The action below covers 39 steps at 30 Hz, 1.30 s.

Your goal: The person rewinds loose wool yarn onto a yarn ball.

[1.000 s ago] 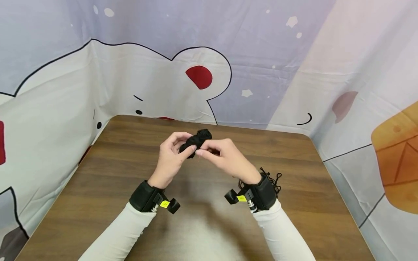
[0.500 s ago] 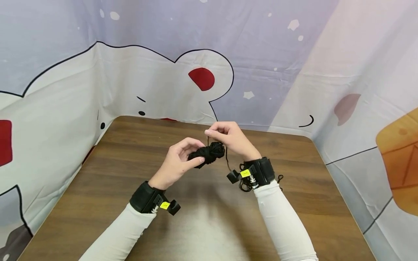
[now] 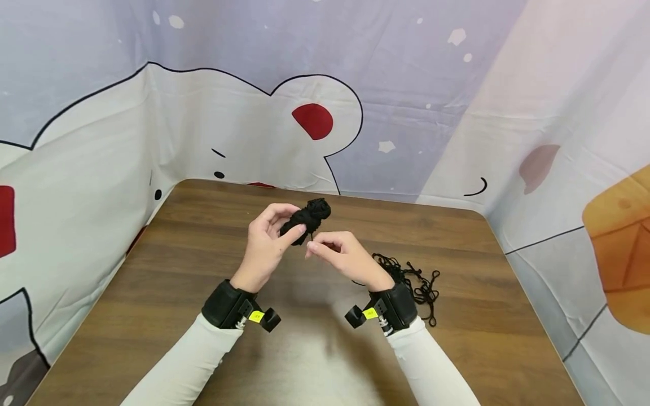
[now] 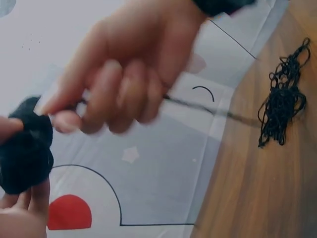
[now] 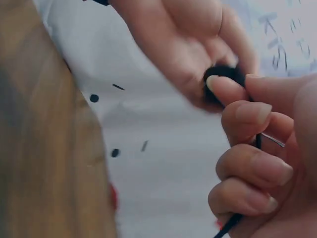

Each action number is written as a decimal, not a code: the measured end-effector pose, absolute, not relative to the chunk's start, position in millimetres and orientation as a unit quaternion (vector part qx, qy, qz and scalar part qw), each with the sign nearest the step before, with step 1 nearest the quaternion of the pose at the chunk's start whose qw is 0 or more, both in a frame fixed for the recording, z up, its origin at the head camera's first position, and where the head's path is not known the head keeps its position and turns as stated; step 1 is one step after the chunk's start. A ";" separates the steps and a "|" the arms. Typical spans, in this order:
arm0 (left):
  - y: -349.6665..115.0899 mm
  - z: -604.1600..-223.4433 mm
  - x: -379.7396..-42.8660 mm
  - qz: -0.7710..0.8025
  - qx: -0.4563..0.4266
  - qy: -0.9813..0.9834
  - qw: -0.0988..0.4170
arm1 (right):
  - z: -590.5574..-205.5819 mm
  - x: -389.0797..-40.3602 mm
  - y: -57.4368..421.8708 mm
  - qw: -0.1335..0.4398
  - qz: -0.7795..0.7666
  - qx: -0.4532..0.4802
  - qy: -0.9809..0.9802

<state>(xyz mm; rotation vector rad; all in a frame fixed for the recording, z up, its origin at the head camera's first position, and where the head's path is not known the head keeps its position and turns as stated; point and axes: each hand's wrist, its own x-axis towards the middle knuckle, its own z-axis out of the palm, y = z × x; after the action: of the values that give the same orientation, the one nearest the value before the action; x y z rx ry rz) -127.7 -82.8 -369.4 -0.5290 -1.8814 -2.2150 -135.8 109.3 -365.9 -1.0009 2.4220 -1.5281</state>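
Observation:
A wound bundle of black cord (image 3: 316, 212) is held above the table in my left hand (image 3: 262, 245), between thumb and fingers. Just to its right and slightly nearer, my right hand (image 3: 349, 258) pinches a strand that leads from the bundle. In the right wrist view, the cord (image 5: 229, 226) runs down through the curled fingers of that hand. From there the strand (image 4: 198, 105) stretches to a loose, tangled pile of the same cord (image 4: 282, 106) on the table, as the left wrist view shows. My right wrist hides part of this pile in the head view.
The brown wooden table (image 3: 203, 332) has a patterned cloth (image 3: 244, 129) hanging behind it and along its sides. Each wrist wears a black band (image 3: 228, 304) with a small camera (image 3: 270, 320).
My right hand went up over the far side of the bundle with the strand, then came back down to its near side. The left hand shifted right, tilting the bundle, and returned.

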 end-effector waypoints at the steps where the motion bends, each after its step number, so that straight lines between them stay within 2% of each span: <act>1: -82.8 -369.7 -127.9 -0.743 -0.172 -0.640 0.096 | -360.6 -132.8 108.4 0.045 -0.486 -0.339 0.804; 9: -79.1 -374.1 -129.0 -0.726 -0.184 -0.657 0.086 | -310.9 -131.5 108.9 -0.007 -0.431 -0.364 0.826; 16: -80.3 -374.0 -126.3 -0.727 -0.237 -0.640 0.071 | -286.7 -155.6 112.3 -0.014 -0.473 -0.340 0.813; 22: -81.3 -370.9 -122.9 -0.729 -0.286 -0.621 0.045 | -308.0 -182.3 113.4 0.028 -0.533 -0.293 0.794; 27: -80.7 -368.7 -121.0 -0.744 -0.294 -0.599 0.040 | -337.3 -187.6 111.1 0.063 -0.604 -0.286 0.741; 35: -80.4 -368.3 -124.6 -0.760 -0.236 -0.598 0.094 | -373.7 -161.6 109.8 0.098 -0.663 -0.223 0.708; 39: -82.0 -370.1 -128.6 -0.752 -0.185 -0.622 0.115 | -375.7 -146.8 108.6 0.091 -0.595 -0.262 0.755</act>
<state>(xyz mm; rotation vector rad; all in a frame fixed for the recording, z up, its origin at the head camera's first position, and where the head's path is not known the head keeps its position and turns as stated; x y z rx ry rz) -128.6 -82.0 -370.1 -0.5413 -1.8230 -2.2042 -146.8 108.6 -375.7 -0.7787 2.2427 -1.7675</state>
